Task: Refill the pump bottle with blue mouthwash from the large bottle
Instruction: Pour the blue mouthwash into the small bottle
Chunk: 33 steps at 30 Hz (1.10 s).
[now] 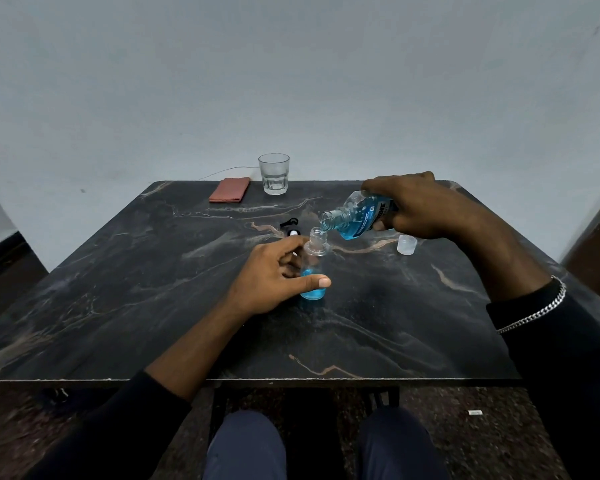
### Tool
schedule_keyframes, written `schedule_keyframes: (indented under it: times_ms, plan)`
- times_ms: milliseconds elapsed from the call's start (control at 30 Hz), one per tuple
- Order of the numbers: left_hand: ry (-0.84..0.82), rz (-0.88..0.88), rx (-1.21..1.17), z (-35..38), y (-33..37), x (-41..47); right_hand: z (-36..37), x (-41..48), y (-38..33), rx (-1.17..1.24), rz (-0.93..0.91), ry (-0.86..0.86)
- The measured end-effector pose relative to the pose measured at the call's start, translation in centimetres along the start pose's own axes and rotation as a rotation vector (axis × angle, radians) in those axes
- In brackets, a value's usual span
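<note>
Two holds: left fingers (321, 282) wrap pump bottle (315, 249); right fingers (395, 181) clasp tilted large bottle (357, 216).

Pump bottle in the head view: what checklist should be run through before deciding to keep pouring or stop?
1. The pump bottle stands on the table, neck open: ok.
2. The left hand has a grip round the pump bottle: ok.
3. The right hand holds the large bottle tilted, mouth just above the neck: ok.
4. Room left: blue fills only the lower part: ok.
5. No spill on the table: cannot tell, the top is dark and marbled.
6. The pump head lies beyond the left hand for refitting: ok.
</note>
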<state>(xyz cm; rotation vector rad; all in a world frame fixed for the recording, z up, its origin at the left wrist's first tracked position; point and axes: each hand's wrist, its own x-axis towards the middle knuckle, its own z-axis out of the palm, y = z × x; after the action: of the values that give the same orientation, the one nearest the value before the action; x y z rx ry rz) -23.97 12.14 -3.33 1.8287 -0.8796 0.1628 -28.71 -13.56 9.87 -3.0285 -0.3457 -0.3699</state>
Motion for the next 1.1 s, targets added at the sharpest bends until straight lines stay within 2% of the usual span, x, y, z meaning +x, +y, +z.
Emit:
schedule_keyframes:
  times_ms: [1100]
  plan:
    - [-0.022,-0.003,-0.032,-0.09,0.38,-0.12,0.08,0.05,0.2,-0.006,-0.021,0.025]
